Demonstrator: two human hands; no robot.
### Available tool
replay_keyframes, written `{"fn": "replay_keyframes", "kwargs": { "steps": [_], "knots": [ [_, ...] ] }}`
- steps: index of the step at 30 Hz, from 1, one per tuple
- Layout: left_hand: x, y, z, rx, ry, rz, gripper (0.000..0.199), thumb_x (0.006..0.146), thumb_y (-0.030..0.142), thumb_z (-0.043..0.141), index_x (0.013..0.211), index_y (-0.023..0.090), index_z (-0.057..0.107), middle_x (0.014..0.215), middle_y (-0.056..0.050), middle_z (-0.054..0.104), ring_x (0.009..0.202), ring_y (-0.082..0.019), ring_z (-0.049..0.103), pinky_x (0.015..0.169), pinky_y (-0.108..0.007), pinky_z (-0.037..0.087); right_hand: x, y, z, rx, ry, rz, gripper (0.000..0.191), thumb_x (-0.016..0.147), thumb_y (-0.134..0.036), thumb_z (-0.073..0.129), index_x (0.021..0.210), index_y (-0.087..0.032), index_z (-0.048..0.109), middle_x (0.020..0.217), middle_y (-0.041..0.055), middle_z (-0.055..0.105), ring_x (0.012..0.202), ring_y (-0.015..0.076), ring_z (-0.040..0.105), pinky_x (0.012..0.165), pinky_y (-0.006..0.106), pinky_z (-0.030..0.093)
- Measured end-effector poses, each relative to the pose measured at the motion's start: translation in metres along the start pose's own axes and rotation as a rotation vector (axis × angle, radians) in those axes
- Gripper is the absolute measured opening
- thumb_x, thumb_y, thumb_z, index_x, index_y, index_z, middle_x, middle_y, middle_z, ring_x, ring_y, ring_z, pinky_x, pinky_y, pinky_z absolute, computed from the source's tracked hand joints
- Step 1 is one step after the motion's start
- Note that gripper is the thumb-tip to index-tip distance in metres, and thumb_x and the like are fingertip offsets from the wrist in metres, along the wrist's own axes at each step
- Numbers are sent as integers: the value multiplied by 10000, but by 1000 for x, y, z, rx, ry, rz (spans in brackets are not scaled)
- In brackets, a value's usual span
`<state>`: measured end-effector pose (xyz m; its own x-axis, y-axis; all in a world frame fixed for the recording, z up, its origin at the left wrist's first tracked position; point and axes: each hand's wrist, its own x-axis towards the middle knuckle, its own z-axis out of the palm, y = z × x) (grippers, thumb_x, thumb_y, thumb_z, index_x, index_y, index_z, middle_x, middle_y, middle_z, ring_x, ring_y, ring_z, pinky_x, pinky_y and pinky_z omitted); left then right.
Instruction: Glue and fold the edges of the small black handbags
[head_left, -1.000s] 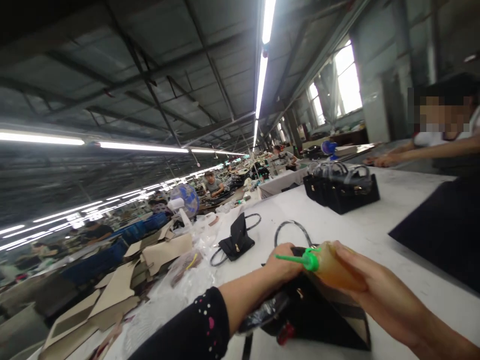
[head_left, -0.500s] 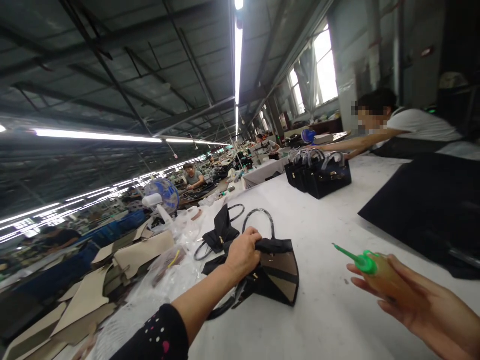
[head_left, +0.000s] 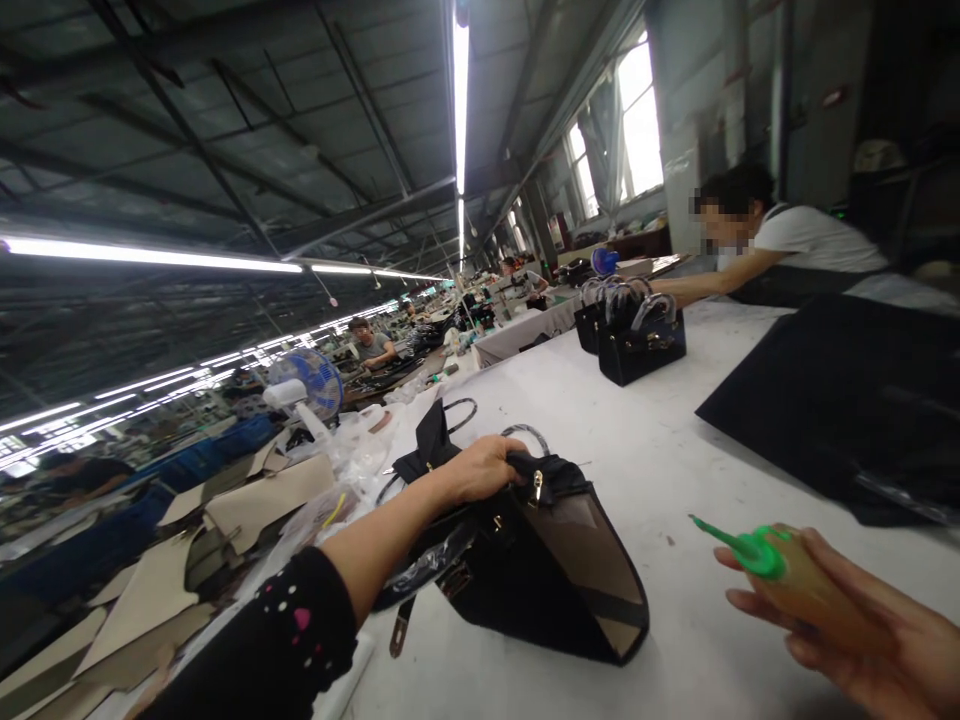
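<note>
My left hand (head_left: 480, 468) grips the top edge of a black handbag (head_left: 536, 585), which is tilted over the white table so that its brown side panel faces right. A gold zipper pull shows beside my fingers, and one wrapped handle hangs at the bag's left. Just behind it lies another black bag (head_left: 431, 435), partly hidden by my wrist. At the lower right, my right hand (head_left: 855, 600) is wrapped round a glue bottle (head_left: 817, 590) with amber contents and a green nozzle that points left. The bottle's tip is apart from the handbag.
Several finished-looking black handbags (head_left: 645, 345) stand at the far side of the table (head_left: 577, 400). A co-worker (head_left: 802, 240) leans in and reaches to them. Black sheet material (head_left: 847, 400) lies at right. Beige pieces (head_left: 142, 590), clear plastic and a blue fan (head_left: 307, 385) are at left.
My left hand has lifted and turned the handbag nearer to me, so more of its front and side shows. The bottle in my right hand sits slightly lower and farther right.
</note>
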<state>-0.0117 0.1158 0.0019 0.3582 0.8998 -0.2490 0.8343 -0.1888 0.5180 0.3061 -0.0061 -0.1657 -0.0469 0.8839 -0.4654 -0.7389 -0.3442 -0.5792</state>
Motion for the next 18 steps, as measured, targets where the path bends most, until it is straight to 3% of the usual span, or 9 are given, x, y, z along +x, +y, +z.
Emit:
{"fn": "replay_keyframes", "kwargs": {
  "steps": [3,6,8,10,14,18],
  "knots": [
    [16,12,11,-1,-199,-15,127,665,97,587,761,155,647,685,22,648,694,-140,596,643,-221,456,-5,2,-1,-59,-21,9,369,747,-491,702,1064,-313,645,1051,63,739,800,337,731,389,283,538],
    [41,20,31,138,-292,31,133,695,123,601,802,160,671,726,15,671,704,-144,612,645,-224,472,-6,6,-12,-124,82,-49,377,719,-486,737,1060,-344,661,1069,11,733,702,232,717,476,265,588],
    [62,23,47,224,-309,57,175,705,138,610,855,168,695,770,6,690,722,-153,624,653,-230,483,-5,9,-23,-190,156,-96,415,700,-478,757,1086,-364,660,1182,-8,697,822,225,710,574,257,613],
    [84,26,62,274,-305,67,228,701,138,612,902,177,713,824,-9,711,757,-169,633,684,-244,495,-5,10,-33,-289,181,-161,434,697,-523,741,1088,-353,661,1198,3,686,903,236,688,570,229,601],
    [122,25,88,371,-265,51,340,698,139,590,1012,177,716,964,-66,725,861,-220,646,755,-287,506,-3,7,-46,-504,205,-298,418,685,-616,699,958,-300,674,935,15,700,801,214,641,519,204,559],
    [142,13,116,435,-268,0,382,694,142,569,1047,153,714,1043,-120,711,942,-278,646,783,-332,514,2,5,-57,-627,218,-385,448,655,-626,711,919,-269,653,903,16,681,757,208,603,477,208,505]
  ]
}}
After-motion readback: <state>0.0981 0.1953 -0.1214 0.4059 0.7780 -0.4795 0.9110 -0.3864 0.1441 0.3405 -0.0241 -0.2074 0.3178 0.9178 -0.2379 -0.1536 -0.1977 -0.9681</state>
